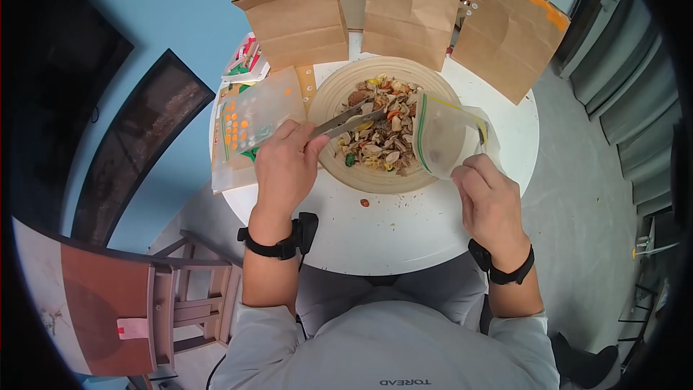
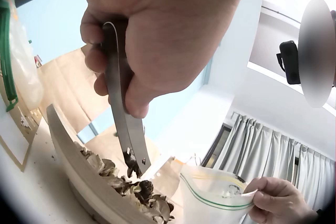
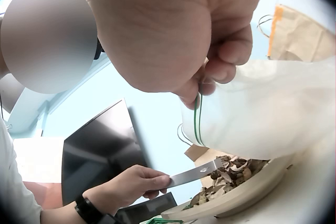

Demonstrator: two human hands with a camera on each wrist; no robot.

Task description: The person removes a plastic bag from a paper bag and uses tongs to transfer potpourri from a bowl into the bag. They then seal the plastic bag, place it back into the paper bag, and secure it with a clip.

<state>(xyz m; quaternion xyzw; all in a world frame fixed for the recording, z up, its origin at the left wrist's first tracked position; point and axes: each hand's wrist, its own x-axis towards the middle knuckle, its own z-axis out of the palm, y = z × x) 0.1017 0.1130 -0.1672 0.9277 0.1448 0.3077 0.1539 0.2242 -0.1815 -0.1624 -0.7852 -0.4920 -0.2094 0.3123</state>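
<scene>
My left hand [image 1: 285,170] grips a pair of metal tongs [image 1: 338,124], whose tips reach over a heap of dried mixed pieces [image 1: 393,150], mostly pale slices with some red, yellow and green bits. The heap lies on a round wooden plate [image 1: 329,90]. In the left wrist view, dark pieces [image 2: 131,163] show at the tongs' end. My right hand [image 1: 492,198] pinches the edge of a clear zip bag [image 1: 446,137] with a green and yellow seal. The bag's mouth faces the heap and overlaps the plate's right side. Some pale pieces show faintly inside it.
Three brown paper bags [image 1: 299,25] stand along the table's far side. Left of the plate lies another zip bag [image 1: 271,112] with orange dots, on flat boards. A small red piece [image 1: 364,203] and crumbs lie on the white table [image 1: 404,245] near me.
</scene>
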